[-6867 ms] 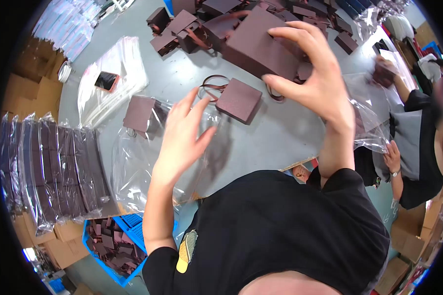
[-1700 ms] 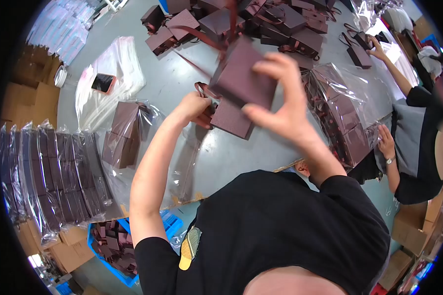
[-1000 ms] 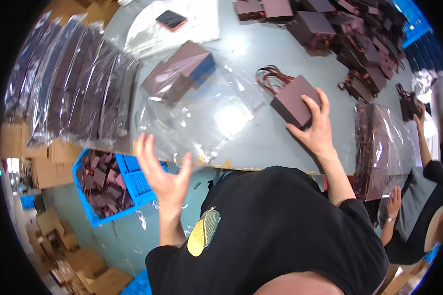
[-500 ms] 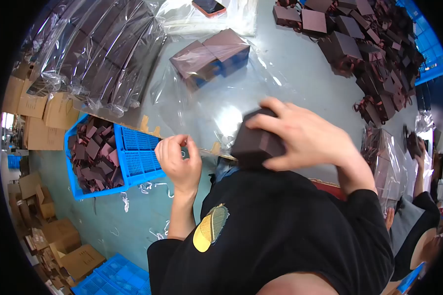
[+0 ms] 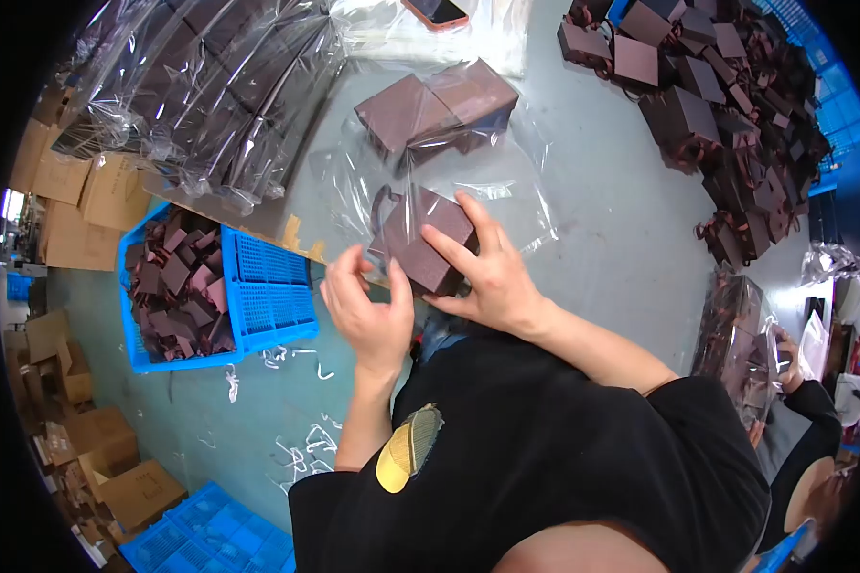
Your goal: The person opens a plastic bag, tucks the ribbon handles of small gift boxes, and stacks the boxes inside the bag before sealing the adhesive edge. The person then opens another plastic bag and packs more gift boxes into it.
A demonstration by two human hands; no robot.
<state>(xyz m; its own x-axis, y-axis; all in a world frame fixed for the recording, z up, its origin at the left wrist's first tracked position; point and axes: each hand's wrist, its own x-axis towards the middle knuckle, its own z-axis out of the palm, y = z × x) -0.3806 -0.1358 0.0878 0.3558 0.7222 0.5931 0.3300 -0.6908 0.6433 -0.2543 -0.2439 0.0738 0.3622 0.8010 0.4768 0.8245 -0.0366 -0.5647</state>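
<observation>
A dark maroon box (image 5: pixel 425 244) with a ribbon handle is at the table's front edge, at the mouth of a clear plastic bag (image 5: pixel 339 181). My right hand (image 5: pixel 492 272) grips this box from its right side, fingers on its top. Just left of it, my left hand (image 5: pixel 368 310) has its fingers curled and apart, with the thumb near the box and nothing visibly held. Farther back, boxes (image 5: pixel 406 110) lie side by side inside the clear bag.
Plastic-wrapped rows of boxes (image 5: pixel 210 91) stand back left. Loose ribboned boxes (image 5: pixel 683 119) are heaped back right. A phone (image 5: pixel 437 11) lies on white plastic bags. Below left is a blue crate (image 5: pixel 134 329) of small boxes. A co-worker's hand (image 5: pixel 788 363) is at far right.
My right hand has brought the box left from the table's right side to the bag's mouth. My left hand has come close beside it. The view has swung leftward.
</observation>
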